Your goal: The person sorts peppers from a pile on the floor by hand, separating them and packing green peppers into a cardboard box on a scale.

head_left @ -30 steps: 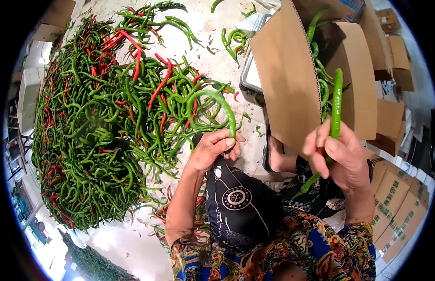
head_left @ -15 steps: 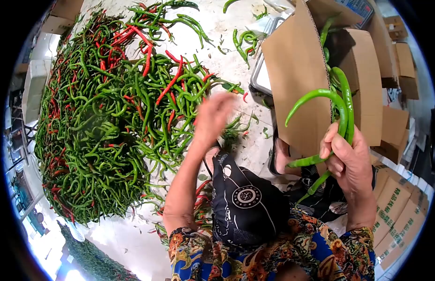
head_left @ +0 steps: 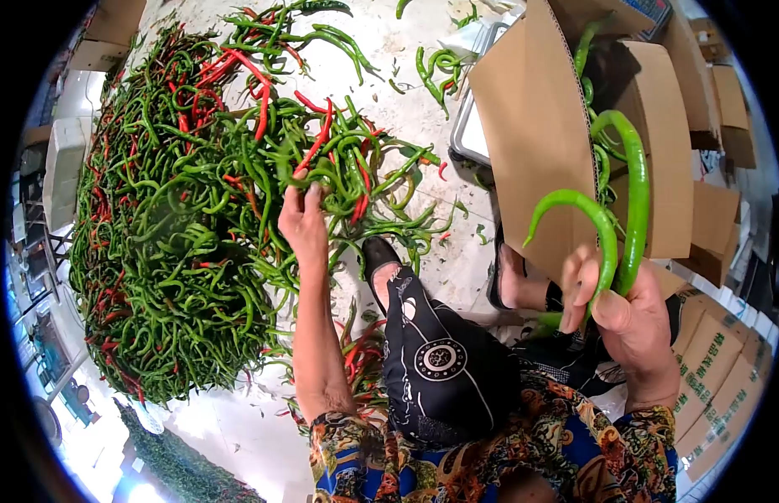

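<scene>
My right hand (head_left: 628, 323) is closed round a few long green chili peppers (head_left: 636, 197), whose curved ends rise above the fingers in front of an open cardboard box (head_left: 532, 117). At the near edge of a large heap of green and red chili peppers (head_left: 188, 285), my left hand (head_left: 306, 226) has its fingertips pinched on a green chili pepper, slightly blurred. Close by its fingers lies a red chili pepper (head_left: 316, 142). More green peppers show inside the box's opening.
A pale tray (head_left: 472, 134) stands behind the box. Loose peppers (head_left: 440, 71) lie scattered on the white floor. Printed cartons (head_left: 708, 386) are at the right, and my feet (head_left: 381, 272) are between heap and box. Another green pile (head_left: 171, 457) lies at lower left.
My left hand has moved left into the edge of the heap and closed its fingertips there. My right hand has tilted and shifted slightly, still holding its peppers.
</scene>
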`<state>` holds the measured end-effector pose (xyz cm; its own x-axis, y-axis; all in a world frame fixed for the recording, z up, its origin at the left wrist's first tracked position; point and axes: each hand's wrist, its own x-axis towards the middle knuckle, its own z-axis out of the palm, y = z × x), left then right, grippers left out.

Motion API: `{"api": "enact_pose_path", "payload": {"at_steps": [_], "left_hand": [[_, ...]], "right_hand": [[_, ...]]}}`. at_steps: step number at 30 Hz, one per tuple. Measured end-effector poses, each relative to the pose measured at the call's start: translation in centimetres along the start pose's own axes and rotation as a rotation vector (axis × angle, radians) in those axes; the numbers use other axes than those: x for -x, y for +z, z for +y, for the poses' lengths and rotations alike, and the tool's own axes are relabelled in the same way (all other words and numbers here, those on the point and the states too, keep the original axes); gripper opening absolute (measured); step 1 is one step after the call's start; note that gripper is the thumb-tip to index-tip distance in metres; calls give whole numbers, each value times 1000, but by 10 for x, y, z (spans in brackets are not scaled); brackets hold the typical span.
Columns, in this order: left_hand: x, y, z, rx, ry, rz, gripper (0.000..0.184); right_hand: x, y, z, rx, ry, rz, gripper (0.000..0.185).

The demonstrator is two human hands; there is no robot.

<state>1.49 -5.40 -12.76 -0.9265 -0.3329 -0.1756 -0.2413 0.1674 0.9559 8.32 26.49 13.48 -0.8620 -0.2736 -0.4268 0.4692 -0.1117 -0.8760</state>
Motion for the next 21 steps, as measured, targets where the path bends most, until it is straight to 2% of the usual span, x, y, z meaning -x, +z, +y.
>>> {"api": "enact_pose_path", "payload": {"at_steps": [1, 4, 9, 13, 16, 18, 20, 21], "left_hand": [[7, -5, 16, 149, -124, -29, 29], [21, -16, 30, 664, -310, -227, 31], [48, 3, 60, 906, -340, -375, 27], [57, 24, 98, 948, -327, -531, 30], [65, 47, 142, 814, -266, -741, 29], [75, 59, 181, 506, -166, -843, 26], [69, 64, 194, 514, -183, -860, 27], [67, 65, 194, 584, -173, -873, 28]], "right_hand": [[4, 5, -3, 6, 71, 81, 26], [-4, 1, 3, -110, 58, 30, 27], [-7, 5, 3, -71, 85, 59, 26], [-17, 19, 0, 54, 150, 111, 43], [-24, 25, 9, -61, 146, 99, 44], [-30, 27, 9, 23, 73, 22, 39], [-30, 31, 7, -85, 25, 112, 36], [-26, 30, 4, -21, 39, 154, 38]]}}
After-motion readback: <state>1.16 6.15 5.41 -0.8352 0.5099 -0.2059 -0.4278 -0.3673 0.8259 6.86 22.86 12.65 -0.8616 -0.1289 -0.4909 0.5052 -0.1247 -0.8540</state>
